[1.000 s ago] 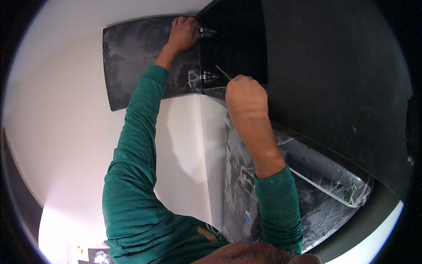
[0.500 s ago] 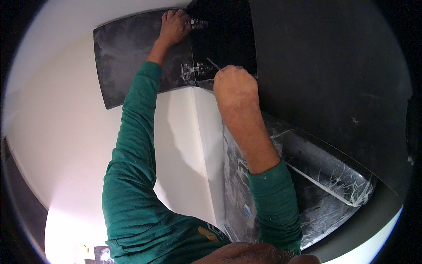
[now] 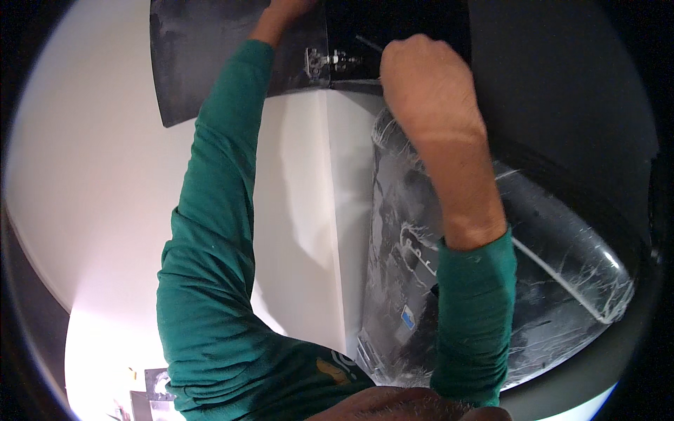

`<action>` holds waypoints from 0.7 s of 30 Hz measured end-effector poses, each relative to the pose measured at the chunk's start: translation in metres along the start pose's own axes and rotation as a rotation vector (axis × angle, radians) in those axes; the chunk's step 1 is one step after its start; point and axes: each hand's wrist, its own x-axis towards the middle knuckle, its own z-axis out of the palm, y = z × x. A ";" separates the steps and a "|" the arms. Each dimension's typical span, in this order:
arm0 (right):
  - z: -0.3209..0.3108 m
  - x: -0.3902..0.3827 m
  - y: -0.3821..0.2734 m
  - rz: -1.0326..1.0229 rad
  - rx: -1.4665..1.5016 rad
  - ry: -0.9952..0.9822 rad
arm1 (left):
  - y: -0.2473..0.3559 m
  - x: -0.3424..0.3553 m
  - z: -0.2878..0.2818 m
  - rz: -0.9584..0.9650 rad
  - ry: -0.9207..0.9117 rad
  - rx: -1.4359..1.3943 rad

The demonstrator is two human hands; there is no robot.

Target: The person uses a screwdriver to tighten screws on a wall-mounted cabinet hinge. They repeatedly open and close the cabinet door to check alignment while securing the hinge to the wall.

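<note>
Across the left and middle, a pale wall [image 3: 105, 189] with a corner line running up it. At lower right, a bulky dark unit [image 3: 397, 203] under clear, wrinkled plastic, crossed slantwise by a pale strip. Above it, along the right, a broad dark panel [image 3: 562, 77]. Up from the lower edge, two green sleeves [image 3: 210, 217]. At upper left, an open black door [image 3: 210, 56], scuffed and cut off at the top. Next to it, the dark opening of a cabinet [image 3: 442, 21]. Before that opening, the right hand [image 3: 430, 84], bare, fingers curled tight around a thin rod [image 3: 369, 44]. In front of the door, near its hinged side, the left hand [image 3: 289, 8], cropped at the top edge; grip impossible to tell, fingers out of view. Below it, a metal hinge [image 3: 319, 63] bridging door and cabinet, left of the fist. Out of the fist, the rod, slanting up and left, tip near the hinge. On the plastic-covered unit, a small blue-and-white label [image 3: 408, 318].
</note>
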 end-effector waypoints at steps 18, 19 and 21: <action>0.001 0.004 -0.017 0.098 -0.139 -0.050 | -0.015 -0.010 0.019 0.002 0.135 -0.098; 0.005 0.002 -0.021 0.136 -0.095 -0.013 | -0.020 -0.009 0.017 -0.010 0.099 -0.143; 0.006 0.003 -0.021 0.168 -0.078 -0.029 | -0.031 -0.007 -0.002 -0.030 0.090 -0.173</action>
